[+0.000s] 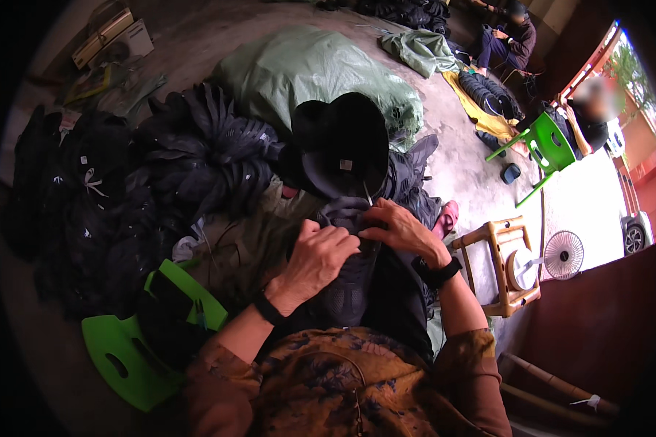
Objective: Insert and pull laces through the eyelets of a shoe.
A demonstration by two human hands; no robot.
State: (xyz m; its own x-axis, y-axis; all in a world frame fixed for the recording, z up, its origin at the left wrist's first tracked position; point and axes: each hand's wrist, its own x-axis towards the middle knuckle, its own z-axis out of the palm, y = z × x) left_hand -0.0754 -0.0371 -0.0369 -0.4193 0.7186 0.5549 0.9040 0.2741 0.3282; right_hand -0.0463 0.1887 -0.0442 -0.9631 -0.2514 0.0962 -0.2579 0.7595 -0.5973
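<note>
A dark mesh shoe upper (340, 288) lies on my lap, its collar end pointing away from me. My left hand (310, 258) has its fingers curled at the left edge of the opening, closed on it. Across from it, my right hand (403, 227) pinches the right edge between thumb and fingers. A thin pale strip (368, 193) rises beside the right fingertips; I cannot tell whether it is held. Just beyond the hands stands a larger black piece (346, 138) with a small pale label. The fingertips partly hide what they grip.
Piles of black shoe uppers (95, 189) lie at left. Behind stands a green sack (299, 65). A green stool (146, 349) is near left; a bamboo stool (499, 255) and white fan (563, 255) are at right. Two people sit farther off, one by a green chair (550, 142).
</note>
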